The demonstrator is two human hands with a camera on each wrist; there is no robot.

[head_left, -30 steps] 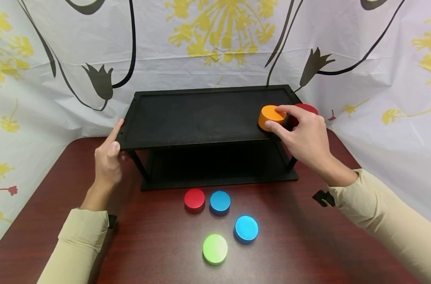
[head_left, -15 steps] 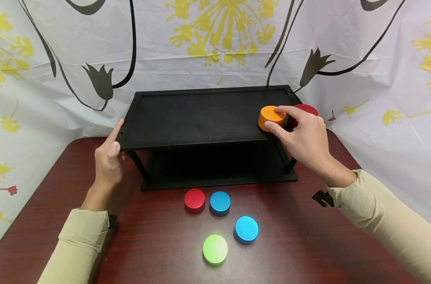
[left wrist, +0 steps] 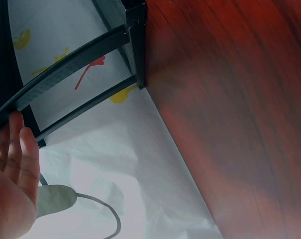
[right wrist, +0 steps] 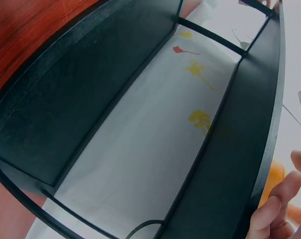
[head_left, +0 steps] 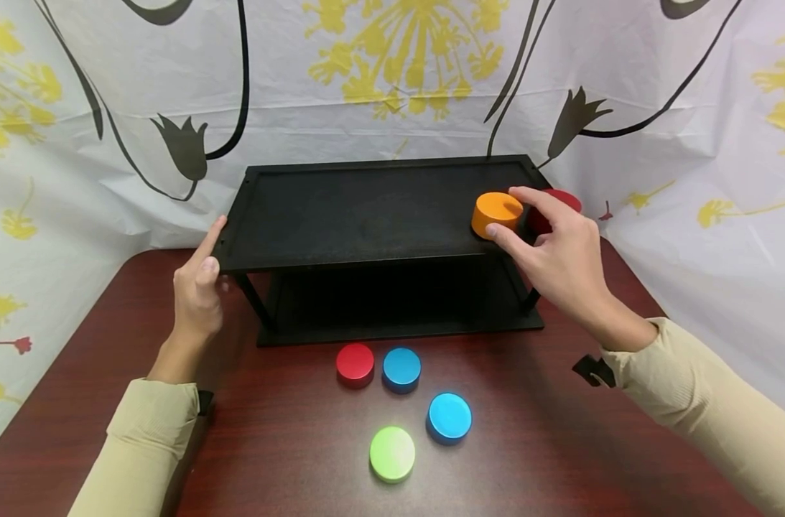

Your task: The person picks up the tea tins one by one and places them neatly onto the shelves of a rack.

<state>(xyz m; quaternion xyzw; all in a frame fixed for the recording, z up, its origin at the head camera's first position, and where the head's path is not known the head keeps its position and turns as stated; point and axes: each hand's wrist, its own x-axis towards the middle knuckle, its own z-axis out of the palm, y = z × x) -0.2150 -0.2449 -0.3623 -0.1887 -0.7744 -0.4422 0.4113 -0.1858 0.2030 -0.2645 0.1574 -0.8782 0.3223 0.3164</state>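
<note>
A black two-tier shelf [head_left: 366,208] stands on the table. My left hand [head_left: 198,294] holds its left front corner, the index finger lying along the side edge. Other fingers [left wrist: 13,144] of that hand touch the upper tier from below in the left wrist view. An orange round disc [head_left: 495,214] rests on the upper tier near the right front. My right hand [head_left: 563,248] is at this disc, thumb before it and index finger at its far right, loosely spread. A dark red disc [head_left: 563,199] sits behind that hand, partly hidden. In the right wrist view, the orange disc is mostly hidden.
On the reddish-brown table [head_left: 289,431] before the shelf lie a red disc [head_left: 355,365], a darker blue disc [head_left: 401,369], a lighter blue disc [head_left: 449,417] and a green disc [head_left: 392,453]. A white patterned cloth [head_left: 392,86] hangs behind and at both sides.
My right hand has shifted slightly right, and its index finger has come off the orange disc's top. The disc stays in place on the shelf. My left hand has not moved.
</note>
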